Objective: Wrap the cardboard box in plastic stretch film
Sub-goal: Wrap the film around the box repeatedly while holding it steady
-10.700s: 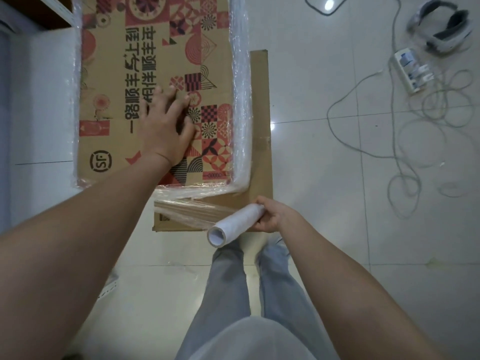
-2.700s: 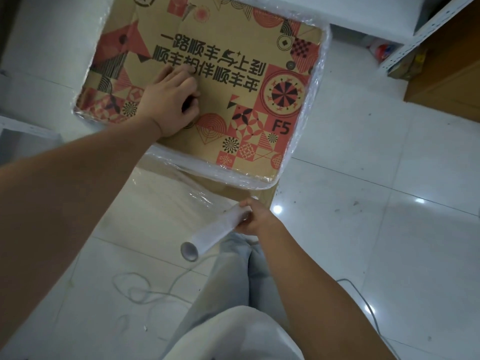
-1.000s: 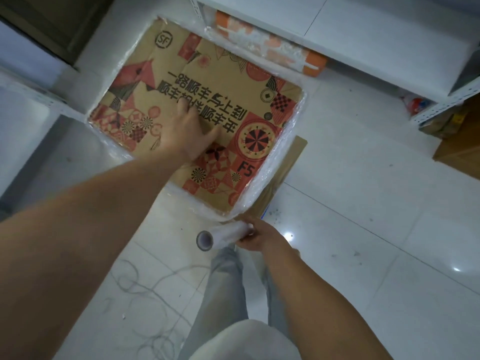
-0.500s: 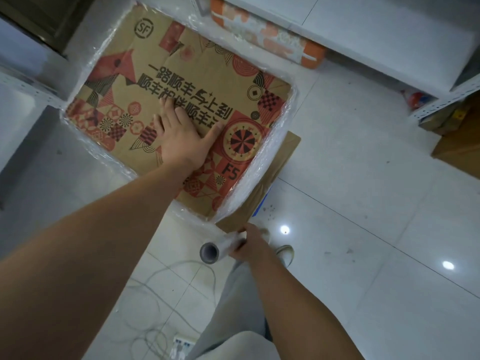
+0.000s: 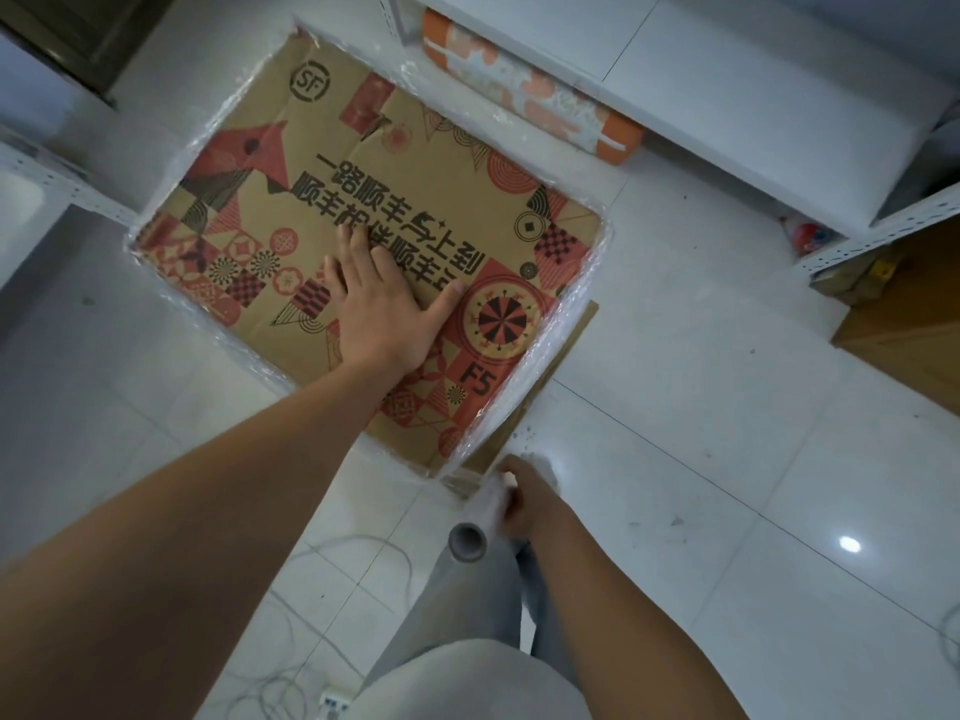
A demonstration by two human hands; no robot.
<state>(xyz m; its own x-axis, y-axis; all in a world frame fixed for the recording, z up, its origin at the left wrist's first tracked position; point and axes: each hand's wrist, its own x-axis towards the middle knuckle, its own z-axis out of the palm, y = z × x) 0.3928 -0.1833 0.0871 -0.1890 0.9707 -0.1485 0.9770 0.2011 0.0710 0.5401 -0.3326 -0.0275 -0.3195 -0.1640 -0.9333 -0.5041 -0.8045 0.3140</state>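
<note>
Under the flat, spread fingers of the left hand (image 5: 382, 309) sits the cardboard box (image 5: 363, 241) on the floor, film already bunched round its side walls, top face bare. Just right of that hand's thumb side, past the near corner, the right hand (image 5: 524, 504) curls its fingers round the film roll (image 5: 475, 527), blurred, with film running to that corner. To do it well, probably keep the palm pressing down so the box stays put, hold the roll upright, close and taut.

Storeroom: white metal shelving (image 5: 857, 236) over tiled floor (image 5: 727, 459)
</note>
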